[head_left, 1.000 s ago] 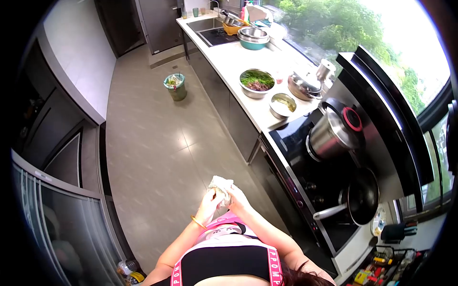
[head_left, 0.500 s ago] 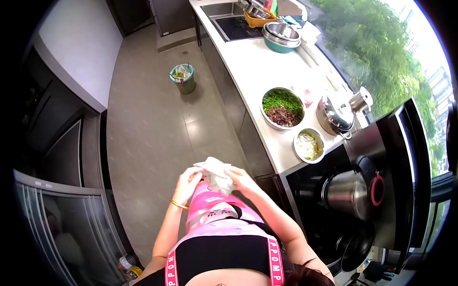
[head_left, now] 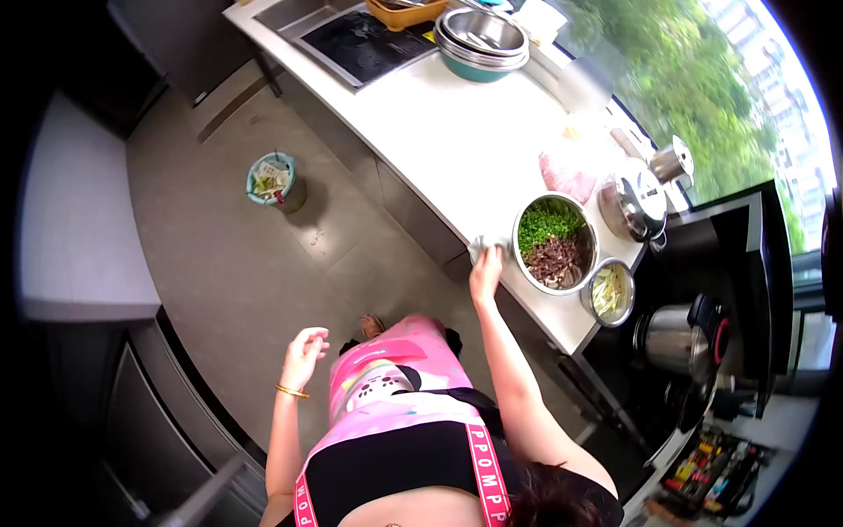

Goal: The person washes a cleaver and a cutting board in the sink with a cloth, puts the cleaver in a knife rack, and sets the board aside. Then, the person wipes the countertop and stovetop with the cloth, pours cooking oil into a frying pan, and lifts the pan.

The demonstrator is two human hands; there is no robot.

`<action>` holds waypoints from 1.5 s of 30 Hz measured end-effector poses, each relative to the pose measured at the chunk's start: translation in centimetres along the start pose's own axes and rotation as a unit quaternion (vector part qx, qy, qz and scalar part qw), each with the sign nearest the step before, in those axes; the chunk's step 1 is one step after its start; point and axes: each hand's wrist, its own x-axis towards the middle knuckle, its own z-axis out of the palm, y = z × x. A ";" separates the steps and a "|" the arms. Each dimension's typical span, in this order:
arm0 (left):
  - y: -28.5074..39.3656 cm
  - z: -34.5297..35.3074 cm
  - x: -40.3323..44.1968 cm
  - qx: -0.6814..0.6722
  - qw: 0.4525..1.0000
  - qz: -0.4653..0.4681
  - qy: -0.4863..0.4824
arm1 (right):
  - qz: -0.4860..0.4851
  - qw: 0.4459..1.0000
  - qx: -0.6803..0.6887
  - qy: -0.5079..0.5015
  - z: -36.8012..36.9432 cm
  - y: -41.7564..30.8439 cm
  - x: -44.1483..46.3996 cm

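Note:
My right hand [head_left: 486,274] holds a crumpled whitish cloth [head_left: 488,247] at the counter's front edge, just left of a steel bowl [head_left: 518,260] of chopped greens [head_left: 546,225] and dark brown pieces [head_left: 555,262]. My left hand [head_left: 306,352] hangs over the floor beside the pink apron [head_left: 395,369], its fingers loosely curled and apart, with nothing in it. A smaller steel bowl with pale yellowish strips [head_left: 606,291] stands beside the large one. Behind them lies a pinkish bag [head_left: 566,173] next to a lidded steel pot [head_left: 630,200].
Stacked bowls [head_left: 481,44] stand beside the sink [head_left: 303,18] on the white counter [head_left: 413,114]. A waste bin [head_left: 274,182] is on the floor. To the right are a tall pot [head_left: 672,337] on the stove, a range hood [head_left: 746,263] and a rack of jars [head_left: 713,470].
My hands have moved apart. The right one has carried the cloth to the counter edge; the left has let go of it and dropped to the left. The view has turned toward the counter.

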 end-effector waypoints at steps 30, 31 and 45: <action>31.2 -3.3 46.9 0.206 0.932 -0.007 -0.297 | 0.011 0.999 -0.004 -0.033 18.0 -9.0 24.9; 31.8 -2.6 47.5 0.225 0.923 -0.008 -0.312 | -0.001 0.999 -0.006 -0.041 19.5 -10.7 24.9; 32.7 -8.0 52.4 0.226 0.947 -0.023 -0.229 | 0.105 0.948 -0.143 0.265 18.1 4.2 48.2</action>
